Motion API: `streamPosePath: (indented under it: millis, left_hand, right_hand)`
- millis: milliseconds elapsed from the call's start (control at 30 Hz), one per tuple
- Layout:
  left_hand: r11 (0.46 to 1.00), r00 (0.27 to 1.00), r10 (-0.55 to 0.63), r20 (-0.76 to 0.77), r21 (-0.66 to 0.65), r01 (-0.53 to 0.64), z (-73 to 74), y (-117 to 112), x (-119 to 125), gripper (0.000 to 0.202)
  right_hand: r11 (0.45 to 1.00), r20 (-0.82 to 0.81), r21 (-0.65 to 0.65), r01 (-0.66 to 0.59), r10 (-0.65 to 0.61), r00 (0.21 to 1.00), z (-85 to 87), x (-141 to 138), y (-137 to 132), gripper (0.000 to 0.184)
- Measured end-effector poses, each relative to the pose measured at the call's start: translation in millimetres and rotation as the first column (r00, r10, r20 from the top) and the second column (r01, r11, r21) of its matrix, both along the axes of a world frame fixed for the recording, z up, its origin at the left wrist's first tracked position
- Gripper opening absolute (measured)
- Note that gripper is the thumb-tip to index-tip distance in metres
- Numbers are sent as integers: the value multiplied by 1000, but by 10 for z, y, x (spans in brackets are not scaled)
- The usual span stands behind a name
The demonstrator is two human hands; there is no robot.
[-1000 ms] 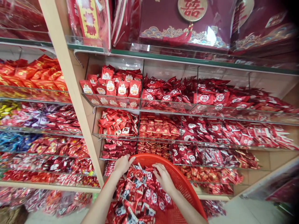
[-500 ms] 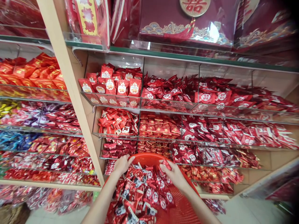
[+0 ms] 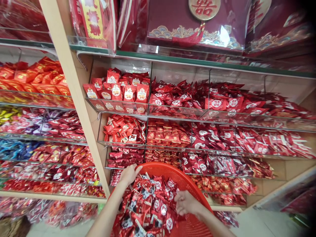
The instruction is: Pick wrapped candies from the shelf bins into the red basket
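Observation:
A red plastic basket [image 3: 195, 191] with a perforated wall is heaped with small red candy packets [image 3: 148, 204], some with white round labels and some with black-and-white prints. My left hand [image 3: 128, 174] grips the basket's far left rim, thumb over the edge. Inside the basket, my right hand [image 3: 185, 202] is at the right side of the heap, its fingers loosely bent and apart against the packets. I see nothing held in it. Bare basket wall shows below and to the right of that hand.
Clear-fronted shelves [image 3: 172, 112] full of red packets stand just beyond the basket. A wooden upright [image 3: 81, 115] divides them from more shelves at left. Large maroon gift bags [image 3: 168, 19] stand on the glass shelf [image 3: 138, 54] above. Bagged goods [image 3: 59, 210] lie on the floor.
My right hand has moved down and slightly right, from the heap's far right part to its right side. The packets there have shifted. My left hand keeps its grip on the rim.

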State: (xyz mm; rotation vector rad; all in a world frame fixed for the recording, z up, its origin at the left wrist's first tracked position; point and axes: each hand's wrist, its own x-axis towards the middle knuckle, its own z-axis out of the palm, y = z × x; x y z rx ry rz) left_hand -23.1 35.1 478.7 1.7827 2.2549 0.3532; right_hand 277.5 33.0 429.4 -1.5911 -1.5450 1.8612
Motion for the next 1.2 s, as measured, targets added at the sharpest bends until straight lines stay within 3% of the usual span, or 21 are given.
streamPosePath:
  millis: [100, 167, 233, 367, 533, 667, 833, 933, 1067, 1200]
  left_hand:
    - [1000, 1000, -5, -16, -5, 5, 0, 0, 0, 58]
    - [1000, 1000, -7, -20, 4, 7, -6, 2, 0, 58]
    - [1000, 1000, -6, -20, 10, 6, -11, 5, 0, 57]
    - [1000, 1000, 3, -19, 8, -3, -8, 11, 1, 55]
    - [1000, 999, -16, -36, 21, 17, -11, 18, -4, 57]
    - [1000, 999, 5, -48, 24, -4, -34, 31, -11, 57]
    - [1000, 999, -8, -45, 25, 9, -61, 37, -25, 57]
    - [1000, 1000, -1, -31, 26, 1, -63, 34, -25, 57]
    - [1000, 1000, 11, -22, 12, -10, -42, 27, -8, 56]
    - [1000, 999, 13, -30, -2, -13, -10, 14, 7, 56]
  right_hand:
    - [963, 220, 247, -106, 51, 974, -55, -11, 3, 4]
    - [883, 346, 406, -236, 90, 934, -82, -19, -23, 8]
    - [810, 414, 474, -345, 140, 899, -89, -35, -59, 8]
    - [794, 448, 378, -476, 293, 844, -64, -92, -133, 13]
    - [784, 495, 383, -488, 271, 825, -91, -171, -201, 19]
    - [780, 447, 307, -545, 387, 806, -118, -202, -219, 18]
    - [741, 495, 329, -585, 392, 776, 38, -153, -194, 19]
    - [632, 621, 335, -699, 409, 668, 70, -125, -235, 21]
    - [362, 791, 287, -887, 432, 433, -191, -156, -402, 39]
    - [174, 865, 370, -913, 294, 407, -554, -198, -555, 30]
